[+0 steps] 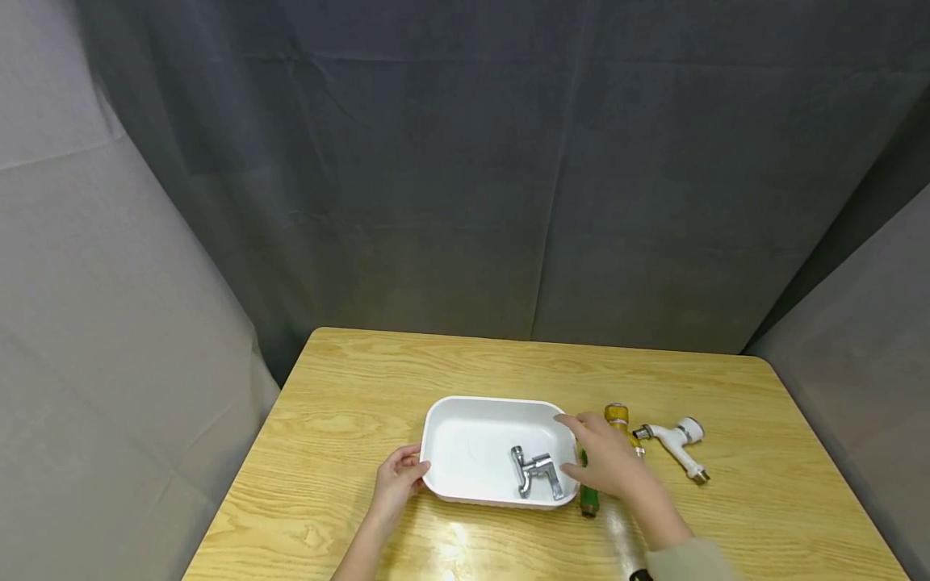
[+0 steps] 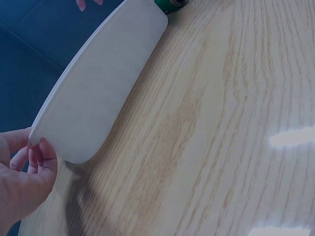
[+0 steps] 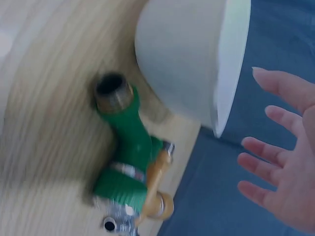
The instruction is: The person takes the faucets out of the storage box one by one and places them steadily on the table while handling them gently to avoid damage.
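A white plastic tub [image 1: 472, 452] stands on the wooden table, and a chrome faucet [image 1: 536, 470] lies inside it towards the right. My left hand [image 1: 398, 481] pinches the tub's left end, thumb at the rim and fingers against the outer wall, as the left wrist view also shows. Over the tub's right end hovers my right hand [image 1: 609, 456], fingers spread and holding nothing; the right wrist view shows a gap between it and the rim. Beneath that hand lies a green faucet [image 3: 130, 142], partly hidden in the head view.
A yellow faucet [image 1: 617, 415] lies just right of the tub, next to the green one. Farther right is a white faucet [image 1: 674, 440] with metal ends. Dark grey cloth [image 1: 436, 202] hangs behind the table, paler cloth at both sides.
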A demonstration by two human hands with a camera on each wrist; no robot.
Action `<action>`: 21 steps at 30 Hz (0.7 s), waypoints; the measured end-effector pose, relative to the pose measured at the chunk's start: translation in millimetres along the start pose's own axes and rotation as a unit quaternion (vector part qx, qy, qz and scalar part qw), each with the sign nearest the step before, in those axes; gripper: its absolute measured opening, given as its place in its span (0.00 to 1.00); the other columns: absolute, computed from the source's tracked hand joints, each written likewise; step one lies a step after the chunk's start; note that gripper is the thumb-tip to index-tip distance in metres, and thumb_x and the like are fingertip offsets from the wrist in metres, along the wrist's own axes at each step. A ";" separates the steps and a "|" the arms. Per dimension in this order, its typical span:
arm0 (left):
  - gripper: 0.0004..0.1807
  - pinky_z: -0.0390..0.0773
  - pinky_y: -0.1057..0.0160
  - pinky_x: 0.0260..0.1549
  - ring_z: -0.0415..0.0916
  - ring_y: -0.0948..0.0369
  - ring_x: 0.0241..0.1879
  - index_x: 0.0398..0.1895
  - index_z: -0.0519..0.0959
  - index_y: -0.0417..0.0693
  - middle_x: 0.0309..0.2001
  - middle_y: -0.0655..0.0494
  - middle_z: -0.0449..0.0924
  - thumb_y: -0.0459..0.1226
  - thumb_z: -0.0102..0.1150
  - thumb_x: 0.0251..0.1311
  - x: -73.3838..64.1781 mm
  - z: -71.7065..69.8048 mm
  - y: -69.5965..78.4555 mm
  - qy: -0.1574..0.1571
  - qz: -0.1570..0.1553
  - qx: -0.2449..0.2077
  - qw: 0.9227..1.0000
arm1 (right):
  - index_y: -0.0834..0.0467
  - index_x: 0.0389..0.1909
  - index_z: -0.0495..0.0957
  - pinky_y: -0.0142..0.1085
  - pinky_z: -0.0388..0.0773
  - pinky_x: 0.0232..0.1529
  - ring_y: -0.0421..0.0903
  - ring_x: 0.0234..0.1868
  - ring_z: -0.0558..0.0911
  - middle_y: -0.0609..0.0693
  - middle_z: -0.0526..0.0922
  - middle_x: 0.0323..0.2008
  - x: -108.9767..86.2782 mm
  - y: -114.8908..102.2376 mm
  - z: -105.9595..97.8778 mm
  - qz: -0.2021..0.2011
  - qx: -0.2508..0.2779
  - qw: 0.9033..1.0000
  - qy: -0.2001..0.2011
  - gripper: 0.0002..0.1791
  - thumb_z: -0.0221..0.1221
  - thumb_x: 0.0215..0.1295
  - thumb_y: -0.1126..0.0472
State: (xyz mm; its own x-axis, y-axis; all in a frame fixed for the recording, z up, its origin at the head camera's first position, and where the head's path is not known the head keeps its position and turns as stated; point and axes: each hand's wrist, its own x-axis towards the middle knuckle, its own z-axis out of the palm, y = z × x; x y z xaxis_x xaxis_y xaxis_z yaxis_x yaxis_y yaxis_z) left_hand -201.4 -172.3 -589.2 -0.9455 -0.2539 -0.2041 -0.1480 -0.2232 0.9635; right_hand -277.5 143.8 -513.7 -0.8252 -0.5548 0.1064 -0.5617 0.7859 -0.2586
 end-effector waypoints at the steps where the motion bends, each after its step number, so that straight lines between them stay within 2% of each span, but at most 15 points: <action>1: 0.22 0.74 0.68 0.26 0.68 0.65 0.25 0.53 0.65 0.23 0.29 0.54 0.66 0.24 0.54 0.55 -1.8 0.7 2.9 -0.001 -0.001 0.000 1.000 | 0.52 0.61 0.65 0.53 0.72 0.45 0.58 0.49 0.73 0.59 0.71 0.50 2.1 -2.8 3.2 -0.006 -0.004 1.000 0.006 0.39 0.68 0.46 0.51; 4: 0.22 0.74 0.67 0.27 0.67 0.65 0.25 0.53 0.65 0.22 0.29 0.53 0.66 0.24 0.54 0.55 -3.7 2.0 7.4 -0.002 -0.005 0.001 1.000 | 0.50 0.60 0.66 0.47 0.74 0.41 0.53 0.45 0.74 0.56 0.72 0.47 8.9 -11.8 13.2 -0.006 -0.006 1.000 0.008 0.37 0.68 0.46 0.50; 10: 0.22 0.74 0.68 0.26 0.67 0.66 0.25 0.54 0.66 0.24 0.29 0.55 0.66 0.25 0.55 0.55 2.7 -1.2 -4.4 0.004 -0.001 0.000 1.000 | 0.49 0.56 0.68 0.43 0.74 0.39 0.49 0.42 0.73 0.53 0.71 0.45 20.8 -28.8 32.3 -0.003 -0.022 1.000 -0.003 0.33 0.67 0.48 0.48; 14: 0.23 0.74 0.70 0.25 0.68 0.66 0.25 0.54 0.67 0.26 0.29 0.56 0.66 0.26 0.57 0.54 5.1 -1.9 -9.9 0.009 0.004 0.005 1.000 | 0.51 0.57 0.67 0.44 0.73 0.37 0.51 0.41 0.72 0.55 0.70 0.44 25.9 -37.0 44.2 -0.005 -0.040 0.999 -0.014 0.34 0.65 0.49 0.47; 21: 0.23 0.73 0.70 0.25 0.68 0.66 0.25 0.54 0.66 0.26 0.29 0.56 0.66 0.27 0.57 0.54 6.0 -2.3 -10.3 0.010 0.000 0.004 1.000 | 0.55 0.59 0.65 0.54 0.72 0.42 0.58 0.45 0.71 0.59 0.69 0.47 33.7 -46.0 60.4 0.041 -0.083 0.994 -0.061 0.37 0.62 0.50 0.42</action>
State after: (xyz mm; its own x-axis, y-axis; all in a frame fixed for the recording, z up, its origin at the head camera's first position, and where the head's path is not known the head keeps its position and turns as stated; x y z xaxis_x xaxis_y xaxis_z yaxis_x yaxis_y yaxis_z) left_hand -204.9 -173.7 -600.8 -0.9398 -0.2719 -0.2070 -0.1503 -0.2149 0.9650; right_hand -275.9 72.5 -556.2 -0.8610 -0.5079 -0.0274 -0.5033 0.8585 -0.0985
